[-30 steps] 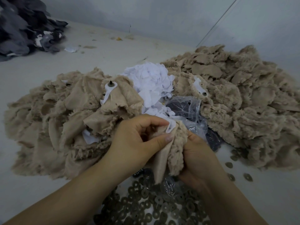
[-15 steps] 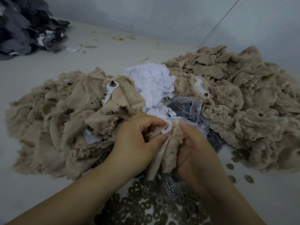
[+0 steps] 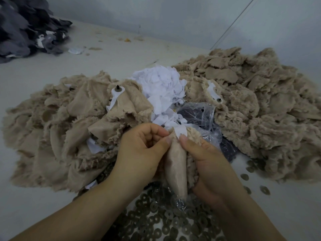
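**A:** What's changed?

**B:** The left hand (image 3: pixel 144 150) still pinches the beige piece (image 3: pixel 176 164) at its top. The right hand (image 3: pixel 206 164) has brought its thumb up alongside, so both now clamp it, smooth side up, above the washers (image 3: pixel 152 221).

**A:** And around them?

**B:** Pale bench (image 3: pixel 26 197), grey wall (image 3: pixel 173 18). One dark heap (image 3: pixel 22 28) far left, two beige heaps (image 3: pixel 52 127) — one white pile (image 3: pixel 159 84) between them — and one plastic bag (image 3: pixel 199 113).

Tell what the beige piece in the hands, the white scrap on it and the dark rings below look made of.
The beige piece: fabric, probably plush; smooth woven-looking backing outside, fuzzy pile at the edges. The white scrap: thin, matte, paper or nonwoven; cannot tell which. The dark rings: flat washers with a centre hole, dull olive-grey, plastic or metal, unclear.
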`<state>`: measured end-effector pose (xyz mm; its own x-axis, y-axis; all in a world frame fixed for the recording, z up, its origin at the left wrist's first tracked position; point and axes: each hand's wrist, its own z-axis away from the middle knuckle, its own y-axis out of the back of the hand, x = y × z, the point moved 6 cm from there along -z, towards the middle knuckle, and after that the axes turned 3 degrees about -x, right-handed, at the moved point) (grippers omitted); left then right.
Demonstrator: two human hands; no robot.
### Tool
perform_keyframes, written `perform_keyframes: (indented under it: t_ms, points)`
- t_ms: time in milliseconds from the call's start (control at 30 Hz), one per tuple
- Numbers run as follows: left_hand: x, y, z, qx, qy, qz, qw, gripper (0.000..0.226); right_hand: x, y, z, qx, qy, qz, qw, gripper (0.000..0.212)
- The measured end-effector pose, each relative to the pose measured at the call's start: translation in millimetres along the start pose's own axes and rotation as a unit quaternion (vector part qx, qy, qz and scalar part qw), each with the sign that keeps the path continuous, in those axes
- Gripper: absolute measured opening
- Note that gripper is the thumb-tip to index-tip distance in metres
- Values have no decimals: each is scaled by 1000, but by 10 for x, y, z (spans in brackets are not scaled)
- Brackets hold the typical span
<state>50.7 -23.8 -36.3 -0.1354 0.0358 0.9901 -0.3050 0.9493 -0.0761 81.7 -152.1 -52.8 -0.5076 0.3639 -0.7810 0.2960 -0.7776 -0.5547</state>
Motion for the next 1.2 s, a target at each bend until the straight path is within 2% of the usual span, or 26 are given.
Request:
perform_keyframes:
  t_ms: [200,467,567,700,933,1100,1200]
  points:
    - [-22,-19,6,-17,10,-10,1000,11,61,-6,7,-1,-49,-29,998,41]
    - [-175,-80,39,-23,107,101,989,21,138,2,5,20,-89,-54,994,45]
    - [-159,-95,34,-32,95,94,991,19,128,-6,13,21,-80,-50,995,43]
    - [-110,-88,23,-37,51,51,997,32,124,24,11,30,-49,-15,998,42]
    - [-201,-86,30,-35,100,146,984,23,64,-39,47,-12,-18,6,1000,33]
    - [-221,-106,43,-32,96,149,984,29,106,-4,15,2,-55,-21,998,40]
    - [-196,-133,70,-36,91,153,983,23,155,-16,15,-20,-99,-34,994,31]
